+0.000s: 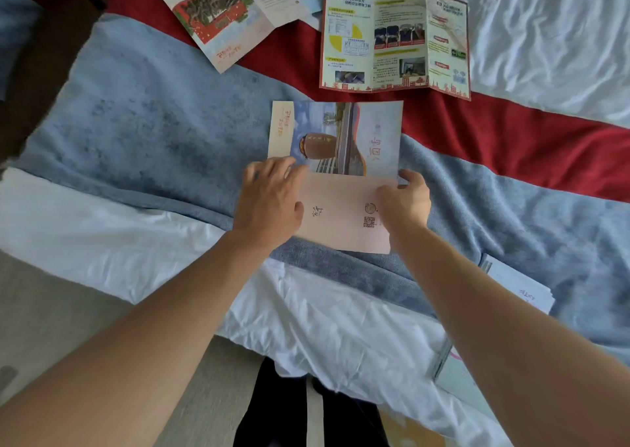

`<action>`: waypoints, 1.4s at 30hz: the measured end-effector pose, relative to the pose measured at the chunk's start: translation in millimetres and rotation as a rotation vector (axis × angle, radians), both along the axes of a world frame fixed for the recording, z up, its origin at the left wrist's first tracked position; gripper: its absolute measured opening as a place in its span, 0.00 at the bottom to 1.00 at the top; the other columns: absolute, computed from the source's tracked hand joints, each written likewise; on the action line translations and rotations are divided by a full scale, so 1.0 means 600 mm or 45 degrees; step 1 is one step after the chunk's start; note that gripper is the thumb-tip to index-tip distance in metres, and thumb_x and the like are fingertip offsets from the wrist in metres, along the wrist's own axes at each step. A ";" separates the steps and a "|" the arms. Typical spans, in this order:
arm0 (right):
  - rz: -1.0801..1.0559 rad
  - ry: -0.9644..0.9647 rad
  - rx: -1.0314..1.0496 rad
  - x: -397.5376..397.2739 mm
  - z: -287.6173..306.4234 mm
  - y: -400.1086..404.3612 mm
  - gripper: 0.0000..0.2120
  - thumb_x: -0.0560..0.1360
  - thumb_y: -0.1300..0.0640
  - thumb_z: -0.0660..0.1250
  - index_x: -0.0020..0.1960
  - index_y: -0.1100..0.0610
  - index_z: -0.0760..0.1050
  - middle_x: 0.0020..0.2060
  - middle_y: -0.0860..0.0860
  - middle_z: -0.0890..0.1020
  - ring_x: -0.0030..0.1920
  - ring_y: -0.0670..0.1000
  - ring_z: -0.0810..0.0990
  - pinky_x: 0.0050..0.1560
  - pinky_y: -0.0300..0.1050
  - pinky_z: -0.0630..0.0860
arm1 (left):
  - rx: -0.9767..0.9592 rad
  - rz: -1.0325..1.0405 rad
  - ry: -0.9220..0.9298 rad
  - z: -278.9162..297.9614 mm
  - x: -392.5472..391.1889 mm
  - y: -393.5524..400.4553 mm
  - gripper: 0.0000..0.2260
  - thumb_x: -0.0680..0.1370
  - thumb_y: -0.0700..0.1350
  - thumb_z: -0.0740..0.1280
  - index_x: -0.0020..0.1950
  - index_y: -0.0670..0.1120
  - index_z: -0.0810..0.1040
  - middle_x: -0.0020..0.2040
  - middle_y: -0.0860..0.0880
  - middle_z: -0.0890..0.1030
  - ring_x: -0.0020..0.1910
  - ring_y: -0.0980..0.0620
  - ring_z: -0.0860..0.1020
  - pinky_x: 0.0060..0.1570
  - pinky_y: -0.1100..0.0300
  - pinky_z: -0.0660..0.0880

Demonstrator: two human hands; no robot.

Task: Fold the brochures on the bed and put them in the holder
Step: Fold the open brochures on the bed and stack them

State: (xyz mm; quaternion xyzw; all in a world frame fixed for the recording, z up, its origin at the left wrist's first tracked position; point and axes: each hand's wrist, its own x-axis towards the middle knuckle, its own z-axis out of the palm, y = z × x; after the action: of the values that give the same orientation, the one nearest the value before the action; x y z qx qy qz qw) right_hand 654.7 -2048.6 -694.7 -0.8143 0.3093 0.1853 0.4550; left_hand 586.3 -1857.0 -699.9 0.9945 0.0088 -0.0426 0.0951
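Two hands — left hand (269,201) flat, right hand (404,201) gripping — half-cover brochure (344,180), holder unseen

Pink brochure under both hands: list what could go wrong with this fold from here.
1. The pink brochure lies on a soft, wrinkled blue blanket, so the crease may come out crooked.
2. The left hand and right hand hold only the near panel; the far picture panel could shift out of line.
3. The yellow brochure lies unfolded close behind and might be nudged.
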 end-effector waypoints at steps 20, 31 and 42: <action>1.078 -0.775 -0.728 -0.033 0.022 -0.012 0.24 0.66 0.62 0.67 0.62 0.54 0.80 0.66 0.57 0.76 0.69 0.60 0.71 0.76 0.64 0.52 | -0.014 -0.072 -0.290 0.014 0.021 -0.047 0.08 0.72 0.37 0.64 0.48 0.47 0.76 0.39 0.50 0.80 0.44 0.45 0.75 0.56 0.50 0.64; 0.945 -1.122 -0.746 -0.027 0.054 -0.032 0.12 0.74 0.62 0.69 0.54 0.51 0.84 0.40 0.48 0.84 0.40 0.57 0.78 0.42 0.51 0.70 | -0.632 0.792 -0.522 0.075 0.037 -0.110 0.27 0.71 0.48 0.71 0.69 0.43 0.70 0.72 0.41 0.67 0.71 0.41 0.66 0.62 0.43 0.67; 1.126 -1.073 -0.727 -0.045 0.069 -0.037 0.13 0.74 0.61 0.69 0.57 0.53 0.83 0.41 0.50 0.85 0.39 0.59 0.80 0.40 0.52 0.73 | -1.870 1.308 -0.047 0.086 0.057 -0.170 0.21 0.79 0.44 0.66 0.70 0.44 0.66 0.52 0.46 0.83 0.49 0.48 0.84 0.45 0.49 0.83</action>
State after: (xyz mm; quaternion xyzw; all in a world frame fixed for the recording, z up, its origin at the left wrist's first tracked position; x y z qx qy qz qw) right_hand 627.9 -2070.8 -653.1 -0.9553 -0.2203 -0.0685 0.1851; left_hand 620.7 -1959.2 -648.1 0.5571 0.4218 0.0264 0.7149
